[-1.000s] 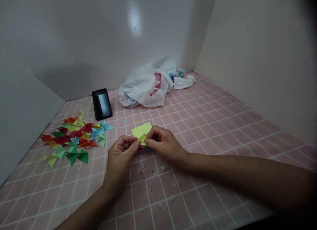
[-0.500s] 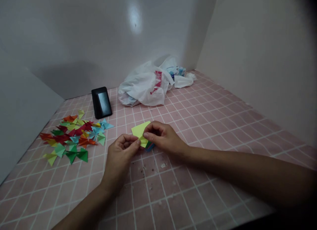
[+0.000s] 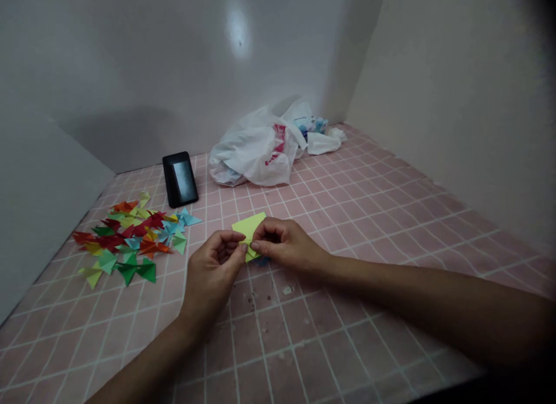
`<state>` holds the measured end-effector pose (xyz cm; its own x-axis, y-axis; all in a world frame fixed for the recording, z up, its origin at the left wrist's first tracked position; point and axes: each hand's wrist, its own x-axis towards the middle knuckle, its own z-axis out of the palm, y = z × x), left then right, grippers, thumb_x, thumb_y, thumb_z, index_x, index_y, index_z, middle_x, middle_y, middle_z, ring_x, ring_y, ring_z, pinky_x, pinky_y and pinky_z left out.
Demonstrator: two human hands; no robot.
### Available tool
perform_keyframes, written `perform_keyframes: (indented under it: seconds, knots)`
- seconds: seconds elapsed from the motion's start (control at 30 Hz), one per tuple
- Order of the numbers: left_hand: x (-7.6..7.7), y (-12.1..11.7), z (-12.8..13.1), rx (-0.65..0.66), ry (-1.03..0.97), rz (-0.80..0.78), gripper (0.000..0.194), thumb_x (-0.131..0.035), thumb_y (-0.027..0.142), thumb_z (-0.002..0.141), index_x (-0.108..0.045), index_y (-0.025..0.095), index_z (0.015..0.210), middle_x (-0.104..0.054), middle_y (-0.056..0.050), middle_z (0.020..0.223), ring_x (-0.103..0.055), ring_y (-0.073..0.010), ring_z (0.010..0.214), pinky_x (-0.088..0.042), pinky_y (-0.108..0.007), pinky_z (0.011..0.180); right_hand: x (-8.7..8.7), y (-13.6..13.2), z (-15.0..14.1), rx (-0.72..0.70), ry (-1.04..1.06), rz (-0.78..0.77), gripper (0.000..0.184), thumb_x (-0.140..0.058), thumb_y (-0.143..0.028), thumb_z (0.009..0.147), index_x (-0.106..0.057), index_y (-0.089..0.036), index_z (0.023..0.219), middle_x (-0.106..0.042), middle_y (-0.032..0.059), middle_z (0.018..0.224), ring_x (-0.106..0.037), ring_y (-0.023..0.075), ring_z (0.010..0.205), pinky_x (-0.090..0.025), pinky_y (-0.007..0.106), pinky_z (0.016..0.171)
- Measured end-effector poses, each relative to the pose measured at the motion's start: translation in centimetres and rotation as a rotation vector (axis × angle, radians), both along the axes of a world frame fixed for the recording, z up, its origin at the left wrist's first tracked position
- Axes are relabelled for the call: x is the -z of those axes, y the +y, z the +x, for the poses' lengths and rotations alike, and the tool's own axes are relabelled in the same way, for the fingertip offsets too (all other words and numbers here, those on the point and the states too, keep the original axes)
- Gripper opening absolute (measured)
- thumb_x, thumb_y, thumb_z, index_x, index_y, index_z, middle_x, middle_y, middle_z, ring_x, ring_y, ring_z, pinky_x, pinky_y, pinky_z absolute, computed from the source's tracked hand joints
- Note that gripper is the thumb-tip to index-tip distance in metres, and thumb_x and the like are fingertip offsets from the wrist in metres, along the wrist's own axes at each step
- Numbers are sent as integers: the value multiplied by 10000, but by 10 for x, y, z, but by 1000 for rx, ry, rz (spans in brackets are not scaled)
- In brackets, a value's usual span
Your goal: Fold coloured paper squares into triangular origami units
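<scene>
A small yellow sheet of paper (image 3: 249, 225), partly folded at its near side, lies between my two hands. My left hand (image 3: 216, 268) pinches its near left part between thumb and forefinger, the other fingers curled. From the right, my right hand (image 3: 290, 243) pinches the paper close to the left fingertips, and its fingers cover the right part. A bit of blue paper (image 3: 262, 261) peeks out under the yellow one. To the left lies a pile of folded paper pieces (image 3: 130, 236) in red, orange, yellow, green and light blue.
A black device with a glossy screen (image 3: 180, 179) leans behind the pile. White plastic bags (image 3: 256, 152) lie crumpled against the back wall. The pink tiled surface (image 3: 369, 207) is bounded by pale walls (image 3: 452, 102) at the back and both sides.
My right hand has moved slightly down over the yellow paper. Less of the blue paper shows beneath, and the green beside it is now hidden. The whole view has shifted a little.
</scene>
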<state>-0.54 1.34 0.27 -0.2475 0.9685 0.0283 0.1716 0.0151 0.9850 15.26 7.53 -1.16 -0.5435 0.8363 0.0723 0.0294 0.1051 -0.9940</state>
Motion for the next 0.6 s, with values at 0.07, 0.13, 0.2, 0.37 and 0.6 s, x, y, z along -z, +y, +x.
perform_keyframes:
  seconds: [0.07, 0.13, 0.2, 0.37, 0.6]
  knots:
    - [1, 0, 1, -4, -34, 27, 209, -769, 276, 750, -653, 191, 902, -683, 9, 778, -646, -127, 724, -517, -218, 659, 0, -1, 0, -9, -6, 3, 123, -636, -255, 765, -590, -167, 693, -543, -14, 687, -481, 117, 655, -370, 253, 599]
    - [2, 2, 1, -16, -86, 53, 237, -771, 260, 750, -627, 202, 929, -667, 24, 775, -640, -119, 728, -518, -210, 661, 1, -2, -1, 7, 20, -25, 137, -628, -267, 769, -574, -170, 688, -529, -19, 680, -467, 114, 648, -362, 249, 592]
    - [3, 3, 1, -31, -119, 77, 239, -780, 238, 735, -618, 201, 908, -654, 30, 774, -634, -112, 735, -516, -201, 666, 2, -4, -2, 29, 60, -47, 155, -635, -285, 769, -561, -174, 689, -531, -18, 687, -468, 114, 651, -370, 249, 595]
    - [5, 3, 1, -24, -170, 57, 229, -794, 234, 710, -626, 193, 860, -650, 26, 782, -622, -116, 737, -516, -212, 673, 3, -9, -4, 34, 149, -74, 184, -653, -305, 790, -535, -184, 717, -525, -28, 705, -480, 108, 645, -391, 252, 604]
    - [3, 0, 3, -5, -182, 5, 206, -792, 271, 718, -665, 184, 854, -668, 13, 792, -619, -128, 724, -504, -237, 690, 6, -8, -4, 13, 188, -67, 192, -664, -308, 803, -533, -186, 733, -523, -29, 719, -480, 109, 664, -392, 254, 624]
